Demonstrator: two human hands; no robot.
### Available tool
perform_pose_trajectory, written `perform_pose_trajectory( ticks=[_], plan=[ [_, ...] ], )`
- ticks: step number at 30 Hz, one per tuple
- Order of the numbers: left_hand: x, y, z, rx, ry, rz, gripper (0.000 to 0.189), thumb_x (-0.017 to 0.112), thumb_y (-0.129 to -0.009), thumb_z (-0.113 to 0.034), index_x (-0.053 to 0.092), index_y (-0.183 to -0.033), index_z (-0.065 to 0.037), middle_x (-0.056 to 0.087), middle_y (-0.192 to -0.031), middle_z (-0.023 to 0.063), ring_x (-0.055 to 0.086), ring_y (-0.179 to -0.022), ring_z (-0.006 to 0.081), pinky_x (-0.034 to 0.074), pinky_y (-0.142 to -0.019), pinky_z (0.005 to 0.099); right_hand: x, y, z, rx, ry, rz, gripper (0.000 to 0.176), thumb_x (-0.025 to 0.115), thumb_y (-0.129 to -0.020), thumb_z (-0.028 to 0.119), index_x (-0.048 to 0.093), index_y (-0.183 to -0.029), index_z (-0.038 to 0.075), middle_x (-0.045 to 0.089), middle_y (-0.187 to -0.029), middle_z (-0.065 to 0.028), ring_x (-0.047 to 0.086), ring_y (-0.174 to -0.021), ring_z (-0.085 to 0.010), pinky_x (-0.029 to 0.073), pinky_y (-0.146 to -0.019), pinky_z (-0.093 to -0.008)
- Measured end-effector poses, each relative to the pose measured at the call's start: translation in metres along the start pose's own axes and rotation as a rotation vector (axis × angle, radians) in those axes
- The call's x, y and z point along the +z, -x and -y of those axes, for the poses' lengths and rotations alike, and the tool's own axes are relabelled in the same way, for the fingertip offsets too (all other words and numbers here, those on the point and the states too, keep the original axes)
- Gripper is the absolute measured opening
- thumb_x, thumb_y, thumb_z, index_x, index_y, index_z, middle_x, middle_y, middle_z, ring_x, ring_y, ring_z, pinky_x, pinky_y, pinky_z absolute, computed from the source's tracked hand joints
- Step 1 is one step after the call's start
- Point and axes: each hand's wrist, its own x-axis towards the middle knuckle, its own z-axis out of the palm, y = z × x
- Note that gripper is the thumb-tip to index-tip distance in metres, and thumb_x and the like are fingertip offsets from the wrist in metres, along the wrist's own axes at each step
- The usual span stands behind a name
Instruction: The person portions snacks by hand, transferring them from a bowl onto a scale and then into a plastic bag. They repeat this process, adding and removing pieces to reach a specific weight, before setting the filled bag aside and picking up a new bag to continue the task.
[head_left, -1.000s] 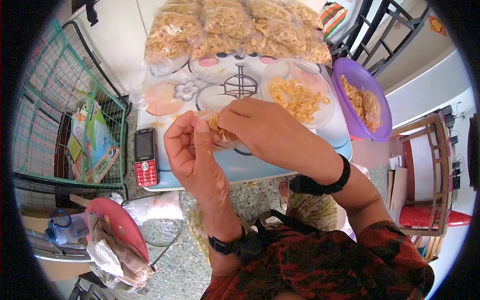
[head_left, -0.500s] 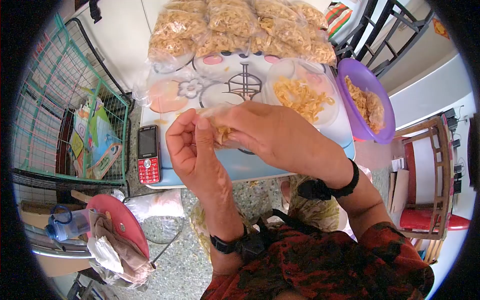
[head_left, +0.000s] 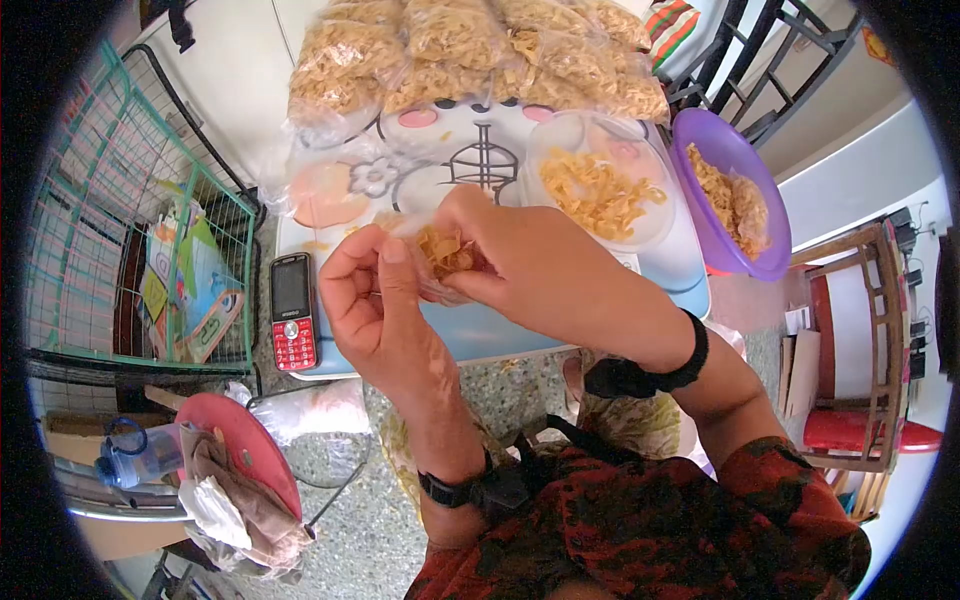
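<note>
Over the near part of the table, a clear plastic bag [head_left: 437, 262] with pale yellow dried strips inside is between my two hands. My left hand [head_left: 375, 305] pinches the bag's left edge between thumb and fingers. Curled around its right side, my right hand [head_left: 530, 258] has thumb and fingers closed at the bag, hiding part of it. Beyond the right hand, a clear round plate [head_left: 655, 228] holds loose strips [head_left: 600, 195]. Filled bags of similar strips [head_left: 455, 45] are stacked along the table's far side.
A red and black keypad phone [head_left: 294, 312] lies at the table's left edge. At the right, a purple basin [head_left: 775, 225] holds more strips and a bag. A green wire cage [head_left: 150, 215] stands left; a red stool [head_left: 225, 415] bears cloths and a bottle [head_left: 140, 455].
The bag's mouth shows wider, with more strips visible in it. My right hand has turned and shifted slightly left; my left hand keeps its pinch. The view has shifted a little.
</note>
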Motion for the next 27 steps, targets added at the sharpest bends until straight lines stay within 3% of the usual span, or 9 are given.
perform_pose_trajectory(
  ticks=[2,8,16,19,23,27],
  plan=[
    [0.001,0.0,-0.002,-0.002,-0.001,-0.022,0.019,0.065,-0.09,-0.006,0.056,-0.106,0.0,0.059,-0.09,0.0031,0.052,-0.074,0.0066,0.043,-0.065,0.0188,-0.006,0.005,0.003,0.134,-0.093,0.064,0.017,0.059,-0.089,0.017,0.054,-0.098,0.004,0.065,-0.089,-0.0168,0.063,-0.082,-0.0358,0.049,-0.068,-0.0407],
    [0.002,0.001,-0.005,0.021,0.051,0.033,0.018,0.064,-0.091,-0.004,0.056,-0.106,0.0,0.059,-0.087,0.0039,0.052,-0.071,0.0074,0.043,-0.061,0.0195,0.006,0.001,-0.015,-0.285,0.205,0.085,0.007,0.057,-0.084,0.011,0.055,-0.088,0.005,0.061,-0.08,-0.0136,0.062,-0.076,-0.0342,0.048,-0.066,-0.0424],
    [0.009,0.003,-0.005,0.004,0.045,0.023,0.016,0.063,-0.091,-0.003,0.055,-0.105,-0.001,0.059,-0.084,0.0043,0.05,-0.064,0.007,0.041,-0.054,0.0192,0.014,-0.002,-0.012,-0.212,0.129,-0.04,0.012,0.055,-0.083,0.015,0.059,-0.088,0.005,0.062,-0.079,-0.0129,0.064,-0.075,-0.0348,0.05,-0.062,-0.0432],
    [-0.001,0.002,0.0,0.012,0.079,0.12,0.018,0.06,-0.093,-0.006,0.054,-0.109,-0.001,0.06,-0.097,0.0064,0.059,-0.085,0.0128,0.051,-0.074,0.0247,0.009,0.003,-0.011,-0.199,0.112,-0.058,0.016,0.054,-0.084,0.017,0.061,-0.094,0.005,0.063,-0.084,-0.014,0.065,-0.079,-0.0354,0.051,-0.065,-0.0438],
    [0.0,0.002,-0.003,-0.018,0.022,0.027,0.021,0.061,-0.093,-0.006,0.053,-0.111,-0.001,0.06,-0.101,0.0077,0.06,-0.09,0.0147,0.051,-0.08,0.0255,0.008,0.011,-0.021,-0.39,0.124,-0.106,0.014,0.058,-0.082,0.008,0.058,-0.096,0.005,0.064,-0.104,-0.0108,0.065,-0.088,-0.03,0.054,-0.071,-0.0373],
    [-0.003,0.0,-0.002,-0.008,0.056,0.034,0.021,0.06,-0.093,-0.005,0.053,-0.112,0.0,0.06,-0.103,0.0084,0.061,-0.092,0.0148,0.052,-0.083,0.0261,-0.028,0.023,-0.033,-0.497,0.242,-0.223,0.023,0.058,-0.084,0.006,0.061,-0.107,0.007,0.062,-0.118,-0.0102,0.062,-0.102,-0.0303,0.052,-0.083,-0.0372]
  ],
)
